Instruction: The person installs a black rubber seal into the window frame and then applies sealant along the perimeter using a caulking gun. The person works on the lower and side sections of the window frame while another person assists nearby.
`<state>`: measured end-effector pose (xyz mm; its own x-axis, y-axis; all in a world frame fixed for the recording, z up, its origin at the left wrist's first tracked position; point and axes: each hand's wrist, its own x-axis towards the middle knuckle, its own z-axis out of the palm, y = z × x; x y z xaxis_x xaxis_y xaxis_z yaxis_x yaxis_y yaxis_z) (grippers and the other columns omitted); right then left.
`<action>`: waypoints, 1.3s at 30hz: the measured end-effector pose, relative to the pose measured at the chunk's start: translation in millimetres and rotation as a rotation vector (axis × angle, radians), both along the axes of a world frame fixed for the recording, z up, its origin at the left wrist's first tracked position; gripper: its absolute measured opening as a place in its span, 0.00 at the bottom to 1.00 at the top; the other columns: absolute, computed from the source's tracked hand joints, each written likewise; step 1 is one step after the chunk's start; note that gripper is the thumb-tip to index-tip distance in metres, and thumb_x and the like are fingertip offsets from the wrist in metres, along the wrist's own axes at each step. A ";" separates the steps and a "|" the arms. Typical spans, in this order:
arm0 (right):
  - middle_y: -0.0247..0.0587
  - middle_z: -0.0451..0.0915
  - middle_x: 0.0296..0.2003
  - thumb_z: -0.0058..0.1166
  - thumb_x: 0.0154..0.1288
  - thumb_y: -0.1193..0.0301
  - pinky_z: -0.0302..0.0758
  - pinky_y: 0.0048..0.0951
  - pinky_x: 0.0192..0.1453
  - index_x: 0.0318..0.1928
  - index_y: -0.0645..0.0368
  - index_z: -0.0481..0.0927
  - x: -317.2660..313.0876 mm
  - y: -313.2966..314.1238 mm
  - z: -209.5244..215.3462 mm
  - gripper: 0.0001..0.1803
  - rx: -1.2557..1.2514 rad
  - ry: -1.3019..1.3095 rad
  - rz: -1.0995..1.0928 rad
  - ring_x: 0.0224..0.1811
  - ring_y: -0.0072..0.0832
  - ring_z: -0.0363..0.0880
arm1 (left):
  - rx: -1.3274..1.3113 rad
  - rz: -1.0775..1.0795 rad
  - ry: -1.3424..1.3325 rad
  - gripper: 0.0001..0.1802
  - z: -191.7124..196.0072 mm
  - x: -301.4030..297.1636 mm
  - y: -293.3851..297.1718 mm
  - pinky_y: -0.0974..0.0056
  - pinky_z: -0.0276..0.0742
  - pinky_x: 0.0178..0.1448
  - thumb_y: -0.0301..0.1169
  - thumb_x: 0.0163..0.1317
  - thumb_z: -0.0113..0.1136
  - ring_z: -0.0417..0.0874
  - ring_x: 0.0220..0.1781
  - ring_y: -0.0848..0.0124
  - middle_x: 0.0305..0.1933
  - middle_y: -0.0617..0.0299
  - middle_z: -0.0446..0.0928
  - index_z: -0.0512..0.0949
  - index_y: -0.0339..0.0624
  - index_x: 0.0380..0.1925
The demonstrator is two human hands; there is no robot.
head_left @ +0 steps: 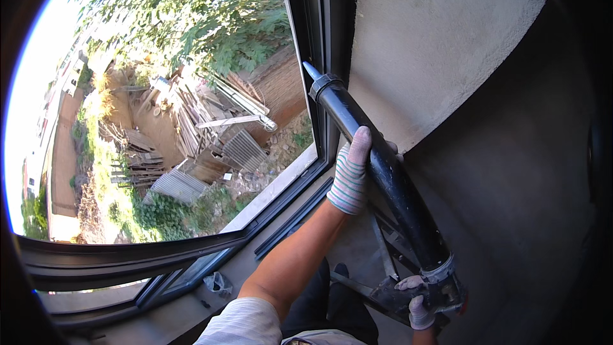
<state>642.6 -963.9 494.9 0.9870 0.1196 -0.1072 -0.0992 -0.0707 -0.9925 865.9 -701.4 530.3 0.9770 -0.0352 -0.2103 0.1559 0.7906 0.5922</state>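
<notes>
A long black caulking gun (405, 207) slants up and to the left, its pale blue nozzle (311, 70) close to the dark window frame (325, 19). My left hand (353, 169), in a striped knit glove, is wrapped round the barrel below its front collar. Lower right, my right hand (419, 306), gloved too, grips the gun at its handle end. Part of that grip is hidden by the gun's rear body. Whether the nozzle tip touches the frame, I cannot tell.
Rough grey plaster wall (440, 45) borders the window on the right. A crumpled clear plastic bag (218, 284) lies near the sill. Metal bars (383, 246) stand below the gun. Outside, far below, are timber piles (191, 118), corrugated sheets (179, 185) and trees (191, 13).
</notes>
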 end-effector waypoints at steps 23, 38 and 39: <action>0.45 0.76 0.47 0.59 0.62 0.35 0.75 0.42 0.48 0.61 0.57 0.73 -56.9 -10.6 93.3 0.42 0.695 0.438 -0.163 0.46 0.39 0.75 | -0.292 0.051 0.282 0.35 -33.8 -24.2 -18.7 0.52 0.86 0.47 0.66 0.61 0.65 0.86 0.40 0.57 0.36 0.52 0.82 0.77 0.41 0.42; 0.34 0.73 0.24 0.53 0.73 0.41 0.70 0.26 0.21 0.43 0.60 0.76 -64.9 -52.1 9.1 0.30 0.416 0.405 -0.358 0.20 0.24 0.69 | 0.192 0.263 0.181 0.24 -35.6 -80.3 -15.3 0.64 0.80 0.46 0.52 0.71 0.62 0.82 0.37 0.71 0.37 0.60 0.80 0.75 0.40 0.46; 0.34 0.72 0.21 0.50 0.74 0.39 0.67 0.26 0.19 0.40 0.58 0.76 -61.8 -54.4 1.2 0.31 0.397 0.434 -0.400 0.17 0.24 0.67 | 0.270 0.304 0.158 0.24 -43.7 -85.9 -19.3 0.67 0.78 0.47 0.50 0.71 0.63 0.78 0.40 0.75 0.39 0.65 0.79 0.75 0.40 0.47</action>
<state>580.8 -1018.3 496.1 0.8414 -0.1319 -0.5240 -0.4342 0.4122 -0.8010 780.1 -720.7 486.6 0.8896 0.3260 -0.3201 0.0453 0.6342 0.7719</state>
